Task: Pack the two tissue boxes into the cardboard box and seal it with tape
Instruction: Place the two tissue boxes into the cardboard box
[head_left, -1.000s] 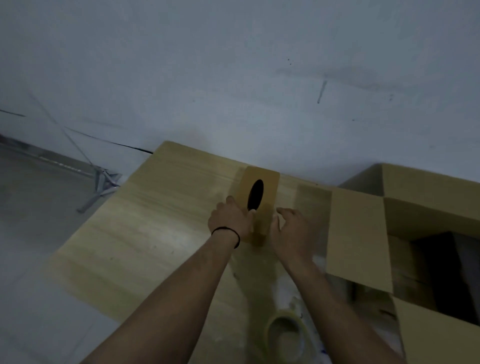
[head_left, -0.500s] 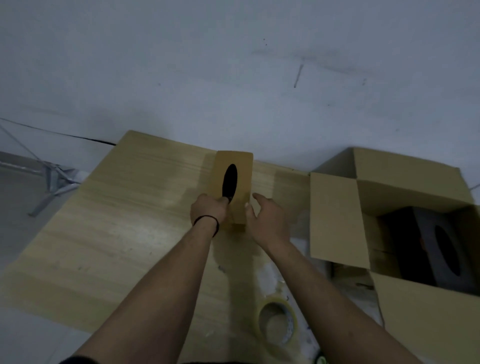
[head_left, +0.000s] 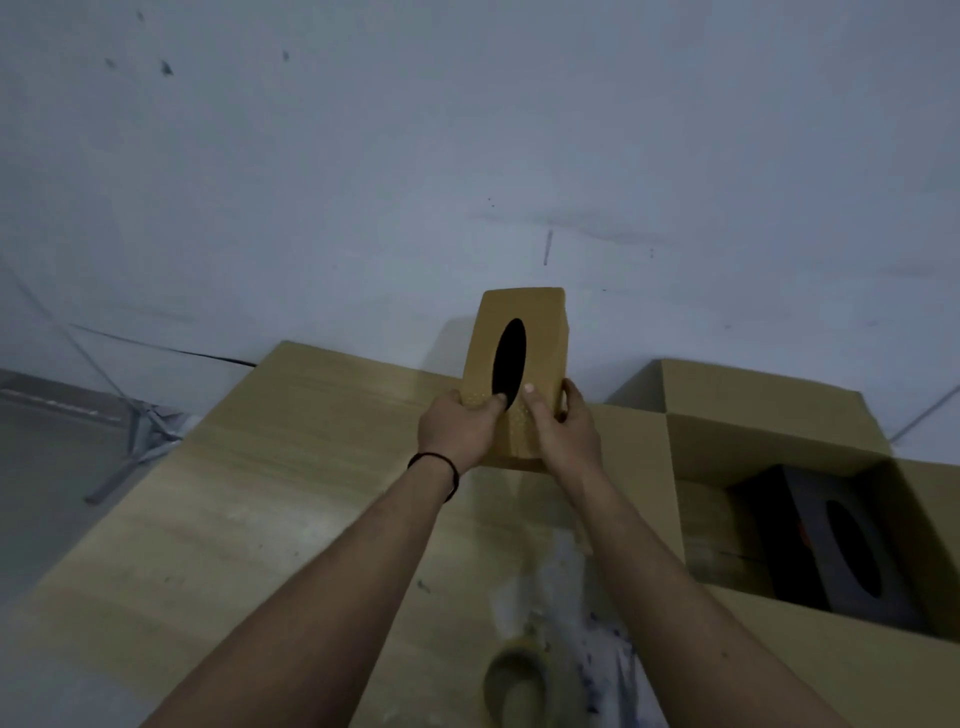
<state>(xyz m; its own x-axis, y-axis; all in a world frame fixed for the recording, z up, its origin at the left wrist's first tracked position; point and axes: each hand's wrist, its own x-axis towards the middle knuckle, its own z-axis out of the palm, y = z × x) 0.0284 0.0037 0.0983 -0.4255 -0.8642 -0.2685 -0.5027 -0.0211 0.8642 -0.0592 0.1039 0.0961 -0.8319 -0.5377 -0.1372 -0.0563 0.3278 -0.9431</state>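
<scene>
Both hands clamp the tan tissue box (head_left: 519, 358) at its near end: left grip (head_left: 457, 428) with thumb at the black oval slot, right grip (head_left: 563, 436) wrapped round the right edge. Box is raised, tilted away, clear of the wood-grain worktop (head_left: 249, 499). At 3 o'clock, the cardboard box (head_left: 769, 410) stands with flaps open, a dark tissue box (head_left: 831, 545) inside. Tape roll (head_left: 519, 680) lies at 6 o'clock.

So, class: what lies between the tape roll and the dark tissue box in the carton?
In the head view, the right forearm crosses that stretch, over the carton's near flap; the tape roll lies on the table, the dark tissue box inside.
</scene>
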